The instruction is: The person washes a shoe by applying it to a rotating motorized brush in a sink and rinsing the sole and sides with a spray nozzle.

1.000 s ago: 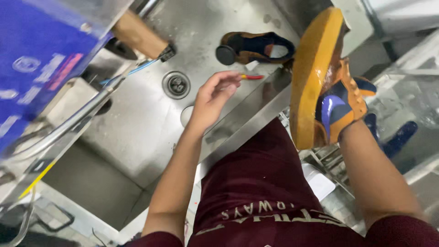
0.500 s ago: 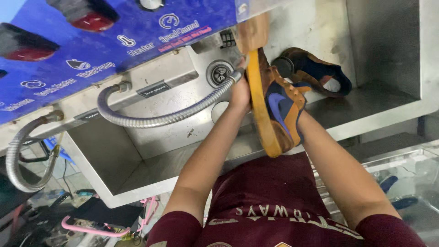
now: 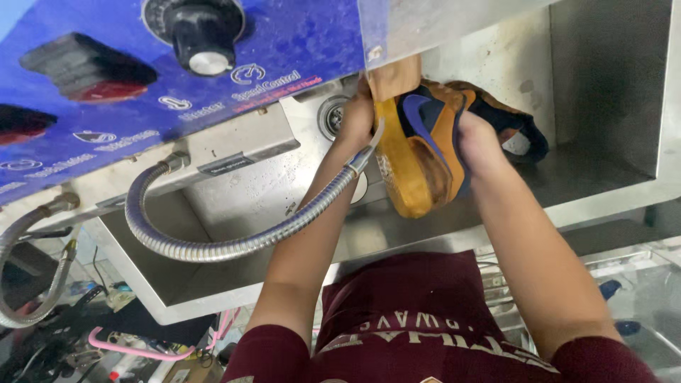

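Stood under a blue control panel (image 3: 213, 71) with a black knob (image 3: 202, 32) at the upper left. Looked down past a looping metal hose (image 3: 234, 245) into a steel sink (image 3: 603, 184) with a round drain (image 3: 331, 117). Gripped the sole side of an orange-and-blue shoe (image 3: 422, 152) with the left hand (image 3: 357, 117), fingers curled shut near the hose tip. Kept the shoe raised over the sink, toe pressed up against a tan roller (image 3: 394, 78) below the panel. Clamped the right hand (image 3: 477, 138) around the upper, fingers wrapped tight. Left another dark shoe (image 3: 528, 138) lying behind in the sink. Seemed to be mid-scrub on the toe; called next for steady two-handed pressure and a slow turn of the shoe.
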